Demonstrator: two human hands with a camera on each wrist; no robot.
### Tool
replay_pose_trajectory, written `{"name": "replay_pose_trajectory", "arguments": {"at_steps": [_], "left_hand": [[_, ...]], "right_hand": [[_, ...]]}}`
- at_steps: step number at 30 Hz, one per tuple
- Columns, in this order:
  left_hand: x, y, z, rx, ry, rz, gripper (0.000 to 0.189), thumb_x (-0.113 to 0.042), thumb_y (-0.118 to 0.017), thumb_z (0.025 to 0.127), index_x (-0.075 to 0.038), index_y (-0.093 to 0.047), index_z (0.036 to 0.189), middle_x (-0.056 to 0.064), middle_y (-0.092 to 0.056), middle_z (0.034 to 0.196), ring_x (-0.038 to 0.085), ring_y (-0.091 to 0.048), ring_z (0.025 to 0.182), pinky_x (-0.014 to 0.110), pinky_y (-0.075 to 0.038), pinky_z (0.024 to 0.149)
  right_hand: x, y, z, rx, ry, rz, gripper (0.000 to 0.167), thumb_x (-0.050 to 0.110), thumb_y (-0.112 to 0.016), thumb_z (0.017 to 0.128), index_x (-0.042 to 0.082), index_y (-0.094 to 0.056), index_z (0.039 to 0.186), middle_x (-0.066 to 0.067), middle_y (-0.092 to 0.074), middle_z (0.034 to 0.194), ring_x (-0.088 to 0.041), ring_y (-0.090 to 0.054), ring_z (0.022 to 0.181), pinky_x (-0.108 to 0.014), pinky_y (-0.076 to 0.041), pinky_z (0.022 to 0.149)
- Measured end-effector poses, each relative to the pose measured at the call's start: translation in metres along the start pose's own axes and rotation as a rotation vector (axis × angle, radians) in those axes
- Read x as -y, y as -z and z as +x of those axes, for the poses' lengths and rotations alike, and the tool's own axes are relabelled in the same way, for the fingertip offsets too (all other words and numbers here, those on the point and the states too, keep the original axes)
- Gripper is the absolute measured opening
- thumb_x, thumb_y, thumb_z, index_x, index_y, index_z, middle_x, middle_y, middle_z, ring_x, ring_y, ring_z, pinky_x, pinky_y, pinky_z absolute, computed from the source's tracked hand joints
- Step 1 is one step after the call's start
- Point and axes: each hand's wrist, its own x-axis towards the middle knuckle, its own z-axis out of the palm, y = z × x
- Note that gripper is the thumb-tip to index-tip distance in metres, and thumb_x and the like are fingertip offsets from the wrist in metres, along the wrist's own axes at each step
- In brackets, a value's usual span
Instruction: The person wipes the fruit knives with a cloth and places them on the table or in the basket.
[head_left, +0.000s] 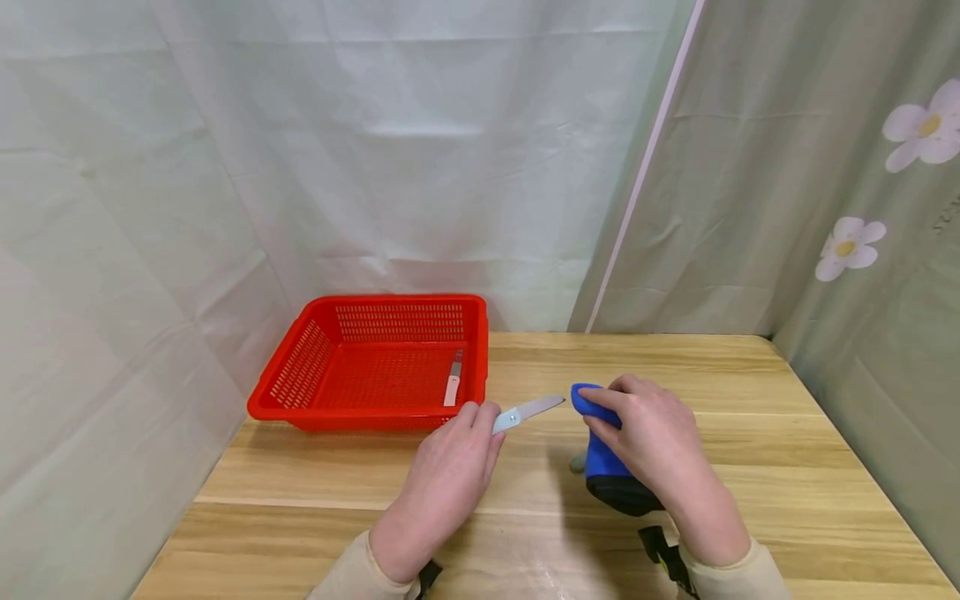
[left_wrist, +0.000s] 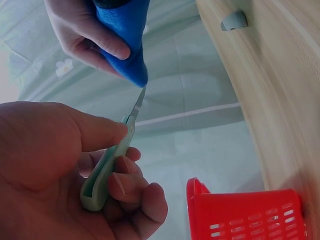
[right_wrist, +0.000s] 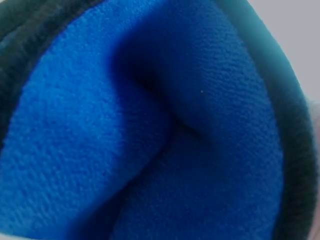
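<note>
My left hand (head_left: 455,462) grips a small folding knife (head_left: 517,414) by its pale green handle, blade out and pointing right. In the left wrist view the thumb lies along the handle (left_wrist: 107,172), with the fingers curled beneath. My right hand (head_left: 651,425) pinches a blue cloth (head_left: 602,454) with a dark border, and its lower part hangs down. A small gap shows between blade tip and cloth in the head view. Folds of the blue cloth (right_wrist: 210,165) fill the right wrist view, hiding the right fingers there.
A red plastic basket (head_left: 375,421) stands at the back left of the wooden table (head_left: 712,375). Inside it lies another small knife (head_left: 452,387) with a pale pinkish handle. A small grey object (head_left: 577,463) sits on the table beside the cloth. Curtains (head_left: 450,167) surround the table.
</note>
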Motion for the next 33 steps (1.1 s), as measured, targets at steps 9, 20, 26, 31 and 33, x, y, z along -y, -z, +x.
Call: {"name": "replay_pose_trajectory", "arguments": {"at_steps": [9,20,26,31,33], "left_hand": [[0.0,0.0,0.0,-0.031,-0.013,0.008,0.026,-0.018,-0.082,0.102,-0.007,-0.062,0.115,0.0,-0.053,0.083,0.011,-0.042,0.059,0.022,-0.037,0.048],[0.0,0.001,0.001,0.004,-0.004,0.04,0.021,-0.021,-0.076,0.107,-0.01,-0.058,0.102,-0.004,-0.044,0.07,0.014,-0.041,0.057,0.026,-0.035,0.048],[0.0,0.0,0.001,0.003,-0.022,0.067,0.018,-0.019,-0.075,0.107,-0.011,-0.061,0.1,-0.003,-0.049,0.077,0.016,-0.047,0.065,0.029,-0.043,0.06],[0.0,-0.002,0.001,-0.009,-0.031,0.084,0.015,-0.019,-0.077,0.105,-0.013,-0.064,0.101,-0.005,-0.054,0.079,0.015,-0.051,0.07,0.029,-0.039,0.065],[0.001,-0.003,0.001,-0.031,-0.042,0.092,0.014,-0.017,-0.078,0.104,-0.013,-0.065,0.102,-0.005,-0.056,0.078,0.015,-0.052,0.069,0.029,-0.038,0.066]], "right_hand": [[0.004,0.003,0.0,-0.074,0.034,0.011,0.039,0.021,-0.097,0.088,0.026,-0.086,0.124,0.001,-0.071,0.102,-0.024,-0.067,0.088,-0.047,-0.055,0.071],[0.009,0.006,-0.001,-0.106,0.071,0.015,0.041,0.021,-0.098,0.086,0.026,-0.086,0.125,0.0,-0.071,0.103,-0.023,-0.067,0.089,-0.047,-0.056,0.074],[0.011,0.007,-0.001,-0.118,0.093,0.02,0.041,0.021,-0.098,0.086,0.026,-0.086,0.125,-0.001,-0.072,0.104,-0.025,-0.07,0.092,-0.049,-0.058,0.078],[0.012,0.006,-0.002,-0.118,0.101,0.022,0.041,0.022,-0.099,0.086,0.025,-0.086,0.125,-0.001,-0.072,0.104,-0.026,-0.071,0.094,-0.05,-0.059,0.08],[0.012,0.006,-0.002,-0.119,0.105,0.023,0.042,0.022,-0.099,0.086,0.025,-0.086,0.125,-0.001,-0.072,0.104,-0.026,-0.071,0.094,-0.05,-0.059,0.081]]}}
